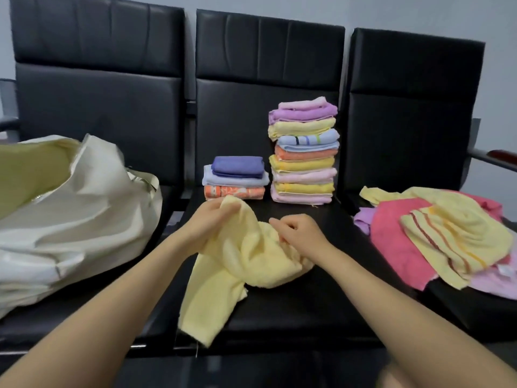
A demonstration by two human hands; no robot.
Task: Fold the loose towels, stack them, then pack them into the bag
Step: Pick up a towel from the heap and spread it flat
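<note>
A crumpled pale yellow towel [240, 264] lies on the middle black seat, one end hanging over the front edge. My left hand [207, 222] grips its upper corner. My right hand [300, 232] pinches the bunched cloth on the right side. Behind them stand a tall stack of folded towels [303, 152] and a short stack of three folded towels [236, 177]. A heap of loose towels [436, 236], yellow, pink and lilac, covers the right seat. The cream bag [75, 219] lies open on the left seat.
Three black padded chairs [268, 51] stand in a row against a pale wall. A wooden-topped armrest [500, 158] sticks out at the far right, and another armrest [8, 119] at the far left.
</note>
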